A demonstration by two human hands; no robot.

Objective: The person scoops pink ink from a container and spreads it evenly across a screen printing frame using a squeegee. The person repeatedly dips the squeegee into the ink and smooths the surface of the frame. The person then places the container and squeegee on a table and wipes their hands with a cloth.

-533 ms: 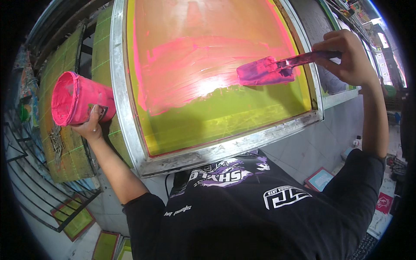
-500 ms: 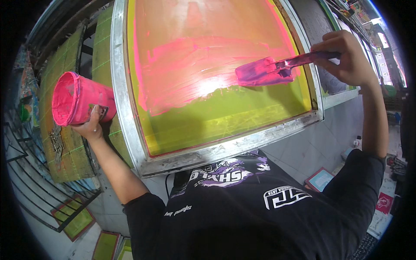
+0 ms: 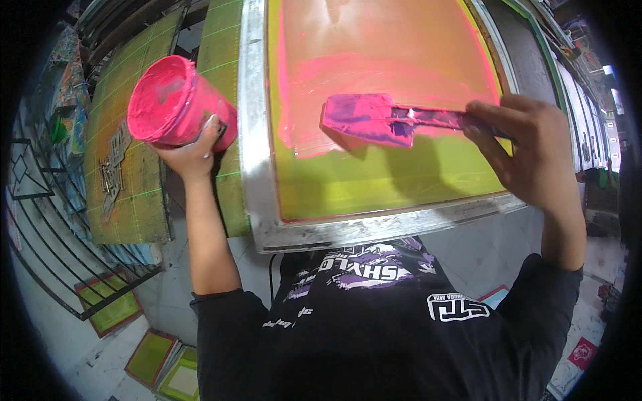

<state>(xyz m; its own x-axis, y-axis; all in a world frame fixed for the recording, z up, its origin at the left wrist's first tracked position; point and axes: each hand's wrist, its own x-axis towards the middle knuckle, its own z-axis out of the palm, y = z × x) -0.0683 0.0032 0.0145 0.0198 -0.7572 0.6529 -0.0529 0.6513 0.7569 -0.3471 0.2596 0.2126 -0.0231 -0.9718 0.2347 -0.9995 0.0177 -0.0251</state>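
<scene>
My left hand (image 3: pixel 194 152) grips a pink tub (image 3: pixel 180 107) from below and the side. The tub is tilted, with thick pink ink inside, beside the screen's silver frame (image 3: pixel 257 167). My right hand (image 3: pixel 518 144) holds the dark, ink-smeared handle of a wide spatula. Its blade (image 3: pixel 364 120), coated pink and purple, is over the screen's mesh (image 3: pixel 361 174); whether it touches is hard to tell. Pink ink covers the far part of the mesh, and the near band is yellow-green.
Stained green boards (image 3: pixel 127 73) lie left, with metal pieces (image 3: pixel 114 170) on one. A black railing (image 3: pixel 80 294) stands lower left, near framed screens (image 3: pixel 150 357) on the floor. Another panel (image 3: pixel 531 60) lies beyond the right frame edge, and printed sheets (image 3: pixel 580 354) lie lower right.
The view has shifted, so the screen appears farther right. My left hand has raised the tub. My right hand has drawn the spatula blade leftward across the screen toward the middle.
</scene>
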